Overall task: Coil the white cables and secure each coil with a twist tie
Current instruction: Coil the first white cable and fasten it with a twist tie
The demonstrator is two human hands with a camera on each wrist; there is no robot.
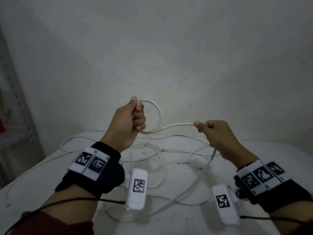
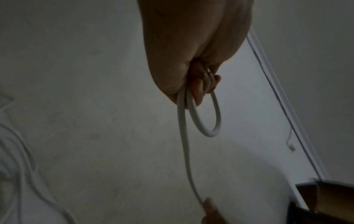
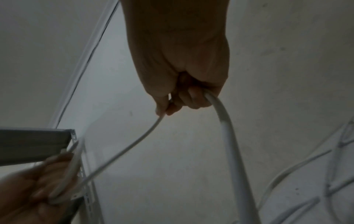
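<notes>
Left hand (image 1: pixel 129 122) is gripping a thick white round cable (image 1: pixel 159 114) in a closed fist, raised above the white tabletop (image 1: pixel 42 168) — one small loop is standing out past the fingers. In the left wrist view the loop (image 2: pixel 208 121) is hanging just below the curled fingers (image 2: pixel 198 91). Right hand (image 1: pixel 218 134) is also closing round the same cable, thumb and forefinger pinching it — the strand is spanning between the two hands. Behind the right fist the cable (image 3: pixel 229 144) is trailing down to the tabletop. More thin white cables (image 1: pixel 81 136) are lying loose and tangled on the tabletop beneath both hands.
</notes>
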